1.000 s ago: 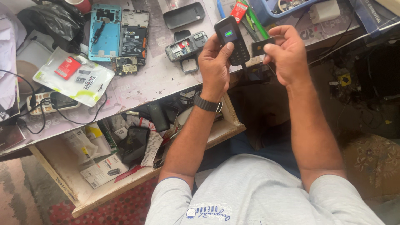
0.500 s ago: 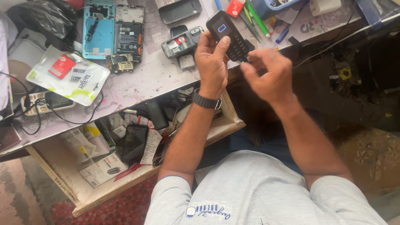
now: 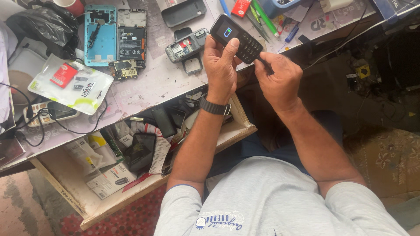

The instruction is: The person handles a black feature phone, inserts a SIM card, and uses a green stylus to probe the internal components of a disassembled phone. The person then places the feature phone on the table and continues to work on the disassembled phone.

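My left hand (image 3: 221, 65) grips a small black keypad phone (image 3: 238, 38) above the workbench, thumb resting just below its lit screen. A dark watch sits on that wrist. My right hand (image 3: 276, 78) is closed at the phone's lower end, fingertips touching its bottom edge; whether a small part is pinched between them is hidden. The phone is tilted, screen end toward the upper left.
On the workbench (image 3: 153, 83) lie an opened blue phone frame (image 3: 99, 35), a circuit board with battery (image 3: 132, 41), a stripped small phone (image 3: 186, 45), a dark back cover (image 3: 183, 12) and a plastic packet (image 3: 72, 83). An open drawer (image 3: 127, 153) with boxes sits below. Pens (image 3: 262, 19) lie at the back.
My right hand has moved from the right of the phone in to its lower end. The screen's display has changed from green to a small blue icon. My left hand keeps holding the phone.
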